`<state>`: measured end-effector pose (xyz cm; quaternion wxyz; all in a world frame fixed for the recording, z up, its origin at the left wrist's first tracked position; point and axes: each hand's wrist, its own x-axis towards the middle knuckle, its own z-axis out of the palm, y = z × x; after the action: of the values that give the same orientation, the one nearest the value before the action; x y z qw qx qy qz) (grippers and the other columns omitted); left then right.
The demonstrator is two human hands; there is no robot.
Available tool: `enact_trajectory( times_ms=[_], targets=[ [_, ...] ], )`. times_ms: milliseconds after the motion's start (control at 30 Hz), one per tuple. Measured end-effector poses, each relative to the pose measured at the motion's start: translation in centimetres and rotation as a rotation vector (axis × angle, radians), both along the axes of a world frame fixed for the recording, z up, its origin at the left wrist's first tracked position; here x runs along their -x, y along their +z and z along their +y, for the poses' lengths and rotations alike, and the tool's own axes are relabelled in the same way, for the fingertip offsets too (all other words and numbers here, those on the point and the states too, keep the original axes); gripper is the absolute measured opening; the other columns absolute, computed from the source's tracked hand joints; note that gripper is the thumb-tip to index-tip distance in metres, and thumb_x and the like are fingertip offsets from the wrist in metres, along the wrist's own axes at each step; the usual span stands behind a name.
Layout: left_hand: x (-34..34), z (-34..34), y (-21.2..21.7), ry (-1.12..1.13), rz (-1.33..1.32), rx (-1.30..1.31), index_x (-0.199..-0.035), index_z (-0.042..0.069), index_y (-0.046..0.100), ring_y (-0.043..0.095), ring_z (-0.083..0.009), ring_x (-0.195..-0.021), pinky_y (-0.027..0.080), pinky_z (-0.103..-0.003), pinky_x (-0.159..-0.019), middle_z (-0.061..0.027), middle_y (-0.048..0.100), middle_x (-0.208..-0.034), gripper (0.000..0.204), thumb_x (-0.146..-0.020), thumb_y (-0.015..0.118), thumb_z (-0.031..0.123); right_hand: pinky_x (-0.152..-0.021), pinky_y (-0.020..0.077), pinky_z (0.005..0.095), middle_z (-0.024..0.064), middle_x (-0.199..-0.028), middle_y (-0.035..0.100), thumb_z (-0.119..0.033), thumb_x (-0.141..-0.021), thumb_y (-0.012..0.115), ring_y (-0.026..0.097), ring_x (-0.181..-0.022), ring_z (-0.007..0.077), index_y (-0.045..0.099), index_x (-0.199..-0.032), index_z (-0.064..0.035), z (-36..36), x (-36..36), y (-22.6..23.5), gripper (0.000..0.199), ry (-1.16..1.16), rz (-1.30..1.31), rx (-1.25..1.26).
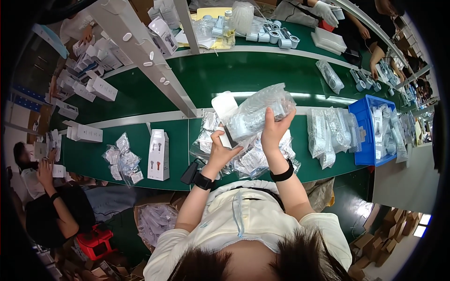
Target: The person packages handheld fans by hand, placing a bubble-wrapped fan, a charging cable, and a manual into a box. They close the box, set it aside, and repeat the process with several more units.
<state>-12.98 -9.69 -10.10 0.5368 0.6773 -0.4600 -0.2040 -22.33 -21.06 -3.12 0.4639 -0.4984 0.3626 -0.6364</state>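
A single fisheye view looks steeply down from the person's head, facing forward over the near green table (179,140). The cream shirt (255,210) is nearest, left hand (219,153) and right hand (275,133) close at centre, the far green surface (253,70) bowed.

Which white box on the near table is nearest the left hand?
The white box picturing a dark and an orange device; the other boxes there sit farther left of the left hand.

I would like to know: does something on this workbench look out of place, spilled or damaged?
Nothing looks clearly spilled or damaged. Only the small plastic bags look untidy: they lie in a loose heap, at mixed angles, below the held bubble-wrapped package.
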Motion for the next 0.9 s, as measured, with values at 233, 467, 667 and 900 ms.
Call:
enact_trajectory(
  times_ms=[233,467,667,900],
  targets=[
    [1.7,-1.2,-0.3,0.011,-0.151,0.001,-0.106,0.004,0.022,0.044,-0.0347,-0.106,0.038,-0.038,-0.088,-0.0265,0.034,-0.118,0.076,-0.057,0.080,0.012,-0.075,0.0426,0.0324,0.0183,-0.101,0.047,-0.001,-0.071,0.061,0.050,-0.088,0.0283,0.040,-0.106,-0.0024,0.7,0.3,3.0,0.040,0.076,0.527,0.715],
    [1.5,-1.2,-0.6,-0.104,-0.264,0.193,-0.105,0.007,0.023,0.035,-0.0482,-0.112,0.035,-0.044,-0.092,-0.0334,0.024,-0.126,0.073,-0.057,0.077,0.007,-0.072,0.0434,0.0359,0.0197,-0.099,0.047,-0.002,-0.067,0.067,0.051,-0.086,0.0344,0.042,-0.105,-0.0027,-1.0,1.2,4.5,0.046,0.263,0.819,0.108],
    [1.7,-1.5,0.9,-0.162,-0.299,0.091,-0.108,0.007,0.021,0.040,-0.0426,-0.110,0.036,-0.043,-0.091,-0.0281,0.031,-0.121,0.078,-0.055,0.078,0.007,-0.080,0.0428,0.0348,0.0197,-0.108,0.045,-0.006,-0.071,0.064,0.049,-0.096,0.0345,0.046,-0.110,-0.0017,0.6,2.2,2.5,0.043,0.426,0.782,0.601],
    [-0.7,0.0,-2.8,-0.038,-0.141,-0.053,-0.117,0.007,0.015,0.045,-0.0303,-0.108,0.039,-0.041,-0.089,-0.0196,0.034,-0.119,0.087,-0.057,0.078,0.007,-0.089,0.0388,0.0355,0.0168,-0.120,0.040,-0.002,-0.071,0.058,0.043,-0.110,0.0333,0.050,-0.112,-0.0050,1.2,4.6,0.1,0.042,0.839,0.592,0.493]
  ],
)
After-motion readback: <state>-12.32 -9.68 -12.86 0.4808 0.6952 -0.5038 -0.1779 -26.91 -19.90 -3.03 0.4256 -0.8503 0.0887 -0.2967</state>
